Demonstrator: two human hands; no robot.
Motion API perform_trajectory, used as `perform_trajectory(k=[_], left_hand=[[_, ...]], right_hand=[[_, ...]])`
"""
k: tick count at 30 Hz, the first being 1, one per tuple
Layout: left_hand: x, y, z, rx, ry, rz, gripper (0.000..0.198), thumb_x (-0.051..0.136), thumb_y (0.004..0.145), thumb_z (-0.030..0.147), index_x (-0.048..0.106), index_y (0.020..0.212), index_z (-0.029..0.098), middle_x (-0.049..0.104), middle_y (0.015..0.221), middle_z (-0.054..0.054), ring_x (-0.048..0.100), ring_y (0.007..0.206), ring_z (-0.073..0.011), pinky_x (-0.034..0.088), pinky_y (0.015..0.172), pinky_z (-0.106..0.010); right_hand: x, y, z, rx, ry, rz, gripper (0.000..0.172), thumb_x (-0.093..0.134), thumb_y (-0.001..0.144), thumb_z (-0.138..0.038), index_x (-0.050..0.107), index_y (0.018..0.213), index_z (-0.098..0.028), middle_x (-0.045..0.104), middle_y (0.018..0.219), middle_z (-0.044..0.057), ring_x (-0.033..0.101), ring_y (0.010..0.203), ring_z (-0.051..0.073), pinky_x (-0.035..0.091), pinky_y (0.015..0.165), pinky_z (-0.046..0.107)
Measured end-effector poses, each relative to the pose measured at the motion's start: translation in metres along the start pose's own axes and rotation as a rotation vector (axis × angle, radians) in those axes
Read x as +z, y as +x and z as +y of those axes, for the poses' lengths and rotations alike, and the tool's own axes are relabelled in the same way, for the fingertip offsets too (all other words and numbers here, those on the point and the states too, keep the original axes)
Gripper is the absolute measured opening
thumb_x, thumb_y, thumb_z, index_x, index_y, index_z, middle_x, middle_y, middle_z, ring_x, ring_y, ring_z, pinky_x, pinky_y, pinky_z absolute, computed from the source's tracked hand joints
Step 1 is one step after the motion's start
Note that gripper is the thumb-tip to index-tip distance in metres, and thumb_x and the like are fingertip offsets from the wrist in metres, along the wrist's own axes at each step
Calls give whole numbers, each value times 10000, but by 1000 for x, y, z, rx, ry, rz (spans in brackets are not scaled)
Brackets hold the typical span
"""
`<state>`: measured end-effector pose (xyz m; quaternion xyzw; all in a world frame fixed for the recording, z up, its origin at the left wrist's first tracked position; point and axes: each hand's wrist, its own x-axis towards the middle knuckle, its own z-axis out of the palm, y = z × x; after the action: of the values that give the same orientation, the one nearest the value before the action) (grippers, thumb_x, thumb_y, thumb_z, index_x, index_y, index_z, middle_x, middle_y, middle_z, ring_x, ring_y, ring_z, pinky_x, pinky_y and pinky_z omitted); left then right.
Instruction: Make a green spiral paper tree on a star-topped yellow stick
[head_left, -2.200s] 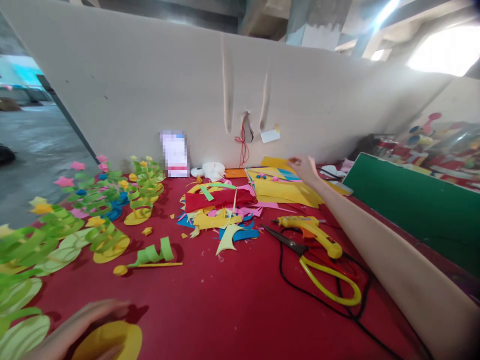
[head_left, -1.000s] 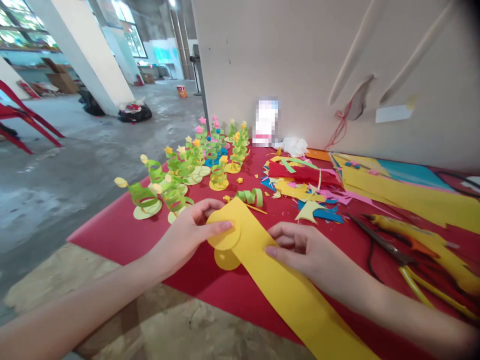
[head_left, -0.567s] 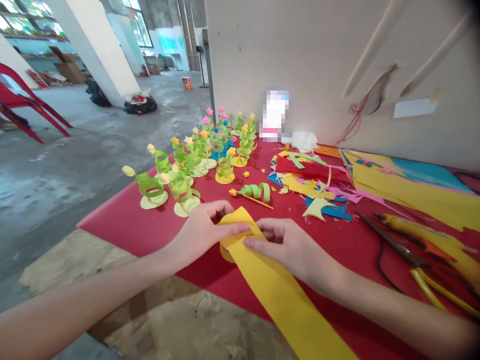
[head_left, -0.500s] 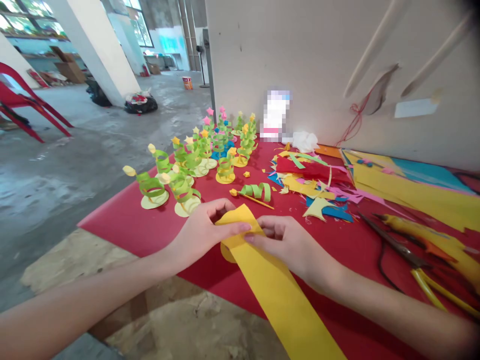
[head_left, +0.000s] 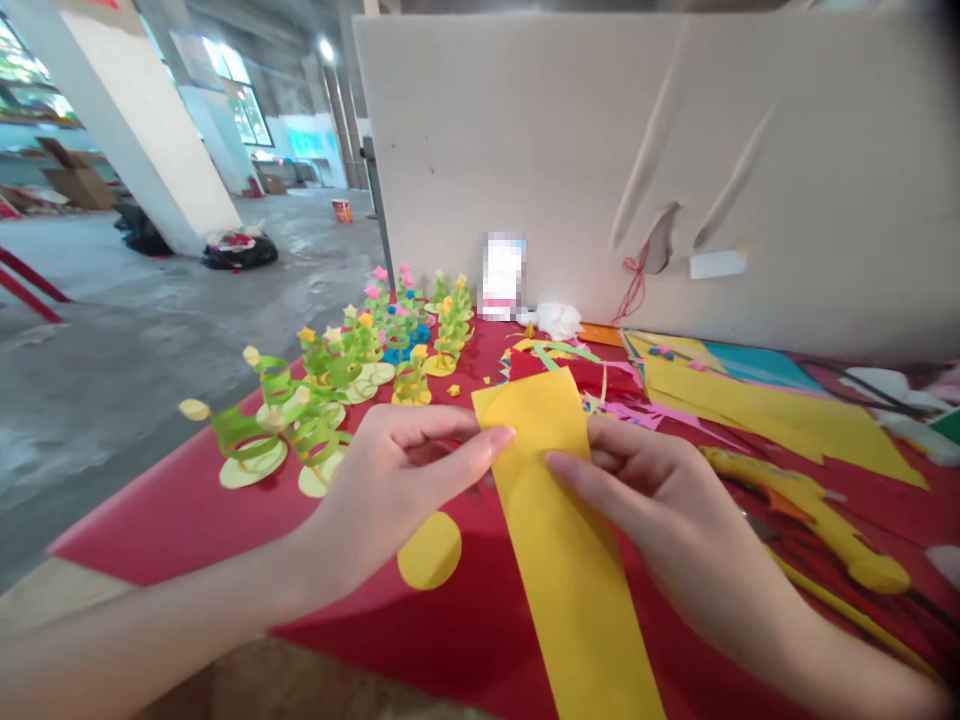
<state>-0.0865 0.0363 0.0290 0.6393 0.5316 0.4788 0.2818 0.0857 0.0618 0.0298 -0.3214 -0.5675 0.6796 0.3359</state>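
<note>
A long yellow paper strip (head_left: 570,560) hangs between my hands, its upper end raised over the red table cover (head_left: 360,590). My left hand (head_left: 420,460) pinches the strip's left edge between thumb and fingers. On the right edge, my right hand (head_left: 637,480) grips it the same way, thumb in front and fingers behind. A yellow paper circle (head_left: 430,551) lies on the red cover just below my left hand. Green paper spirals (head_left: 240,430) on round bases, topped with small stars or buds, stand in a group beyond my left hand.
A glue gun (head_left: 817,510) and partly hidden scissors (head_left: 855,610) lie at the right. Behind them are yellow sheets (head_left: 780,410) and pink scraps (head_left: 660,412). A blurred upright screen (head_left: 502,277) leans near the grey-white panel (head_left: 555,130).
The view has shifted. The strip's end stands higher and flatter, with my hands farther apart on its two edges. The yellow circle, mostly covered before, now shows in full.
</note>
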Motion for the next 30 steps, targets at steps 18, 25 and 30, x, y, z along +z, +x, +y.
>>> perform_trajectory(k=[18, 25, 30], left_hand=[[20, 19, 15, 88, -251, -34, 192, 557, 799, 333, 650, 650, 254, 624, 645, 43, 551, 584, -123, 451, 513, -196], [22, 23, 22, 98, -50, -11, 190, 545, 778, 317, 659, 645, 242, 605, 587, 34, 563, 550, -139, 457, 454, -195], [20, 23, 18, 28, -126, -12, 104, 633, 727, 315, 660, 810, 257, 689, 738, 43, 634, 634, -144, 514, 512, -165]], right_hand=[[-16, -11, -20, -133, 52, 40, 78, 585, 792, -245, 646, 839, -236, 660, 736, 5, 623, 612, 114, 520, 577, 187], [-14, -14, -19, -125, 52, 20, 141, 562, 810, -238, 659, 910, -258, 677, 779, 2, 635, 654, 114, 520, 596, 180], [-17, -11, -18, -66, 28, -16, 176, 589, 782, -207, 655, 930, -276, 674, 777, -23, 638, 671, 118, 522, 609, 189]])
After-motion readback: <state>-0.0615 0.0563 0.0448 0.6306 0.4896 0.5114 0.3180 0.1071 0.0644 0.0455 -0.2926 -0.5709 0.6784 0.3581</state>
